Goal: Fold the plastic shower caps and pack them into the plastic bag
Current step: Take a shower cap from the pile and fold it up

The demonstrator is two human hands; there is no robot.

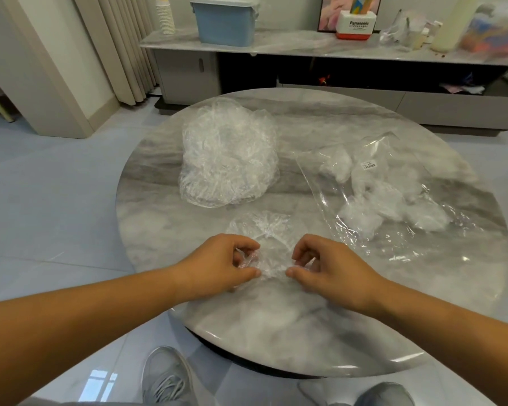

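My left hand and right hand each pinching one clear shower cap near the table's front edge, fingers curled on its crinkled rim, heap of loose caps toward the far left edge, plastic bag (folded caps inside) by the right edge.

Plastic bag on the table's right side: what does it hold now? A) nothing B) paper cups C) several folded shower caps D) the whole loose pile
C: several small white folded caps show through the clear plastic bag; the loose pile lies apart, left of it, and the left hand and right hand pinch one more cap.
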